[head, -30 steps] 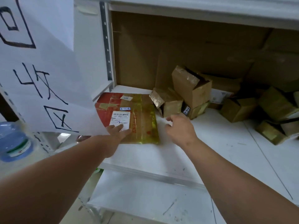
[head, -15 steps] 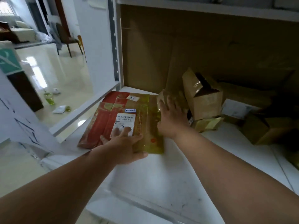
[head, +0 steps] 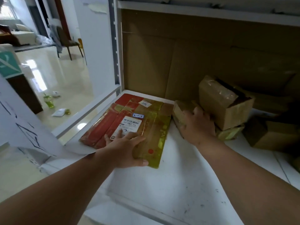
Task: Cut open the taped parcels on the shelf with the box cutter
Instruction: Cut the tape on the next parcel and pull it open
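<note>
Since 0.5 s ago, little has been shifted. On the white shelf [head: 186,176], the flat red-and-yellow taped parcel [head: 129,124] is laid, long axis running away from the viewer. Its near edge is gripped by the left hand [head: 125,148], fingers on top, thumb curled underneath. Right of the parcel, a small brown box [head: 181,109] is grasped by the right hand [head: 197,125].

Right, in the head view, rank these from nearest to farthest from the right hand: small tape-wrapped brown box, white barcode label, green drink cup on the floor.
1. Small tape-wrapped brown box: under the right hand, touching it.
2. White barcode label: to its left, on the flat red and yellow parcel under the left hand.
3. Green drink cup: far left, on the floor beyond the shelf.
</note>
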